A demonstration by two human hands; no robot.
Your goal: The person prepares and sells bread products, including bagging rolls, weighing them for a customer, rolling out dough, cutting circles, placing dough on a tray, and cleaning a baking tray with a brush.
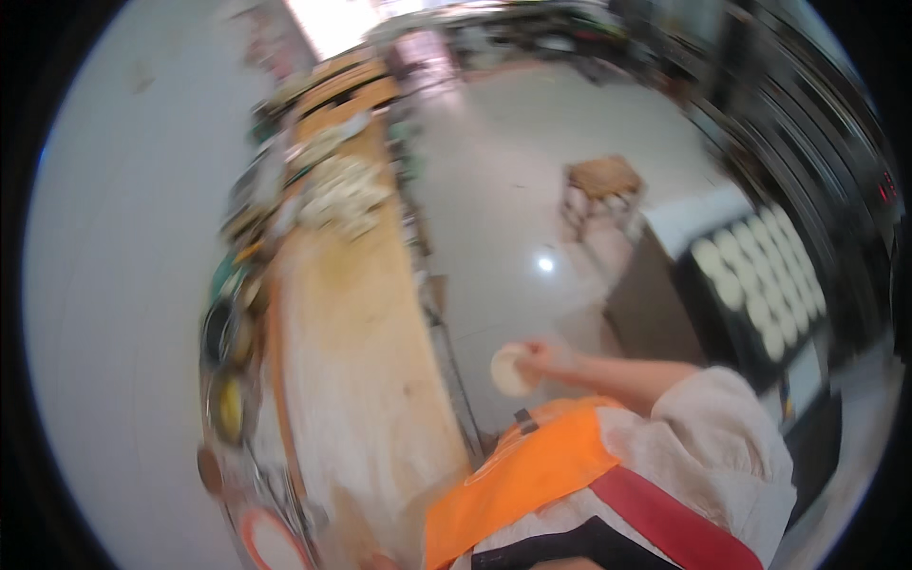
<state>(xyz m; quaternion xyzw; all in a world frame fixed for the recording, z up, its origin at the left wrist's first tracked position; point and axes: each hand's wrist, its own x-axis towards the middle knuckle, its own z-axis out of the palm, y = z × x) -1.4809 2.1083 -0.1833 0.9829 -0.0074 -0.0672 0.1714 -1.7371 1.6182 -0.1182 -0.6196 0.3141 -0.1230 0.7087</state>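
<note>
My right hand [539, 359] is closed on the edge of a thin, pale round of dough [512, 370]. It holds the round up in front of my orange apron [532, 475], over the gap beside the long wooden worktable [351, 342]. At the lower edge, by the table's near end, a small blurred bit of my left hand [382, 560] shows; its fingers cannot be made out. To my right lies a black tray [686, 285] with several pale dough rounds [755, 271] in rows.
Crumpled pale cloth or dough [344, 195] lies on the table's far part. Bowls, including one with yellow contents [228, 408], line the wall side. A wooden stool [605, 178] stands on the shiny floor. Dark metal racks or ovens [807, 123] stand at the right.
</note>
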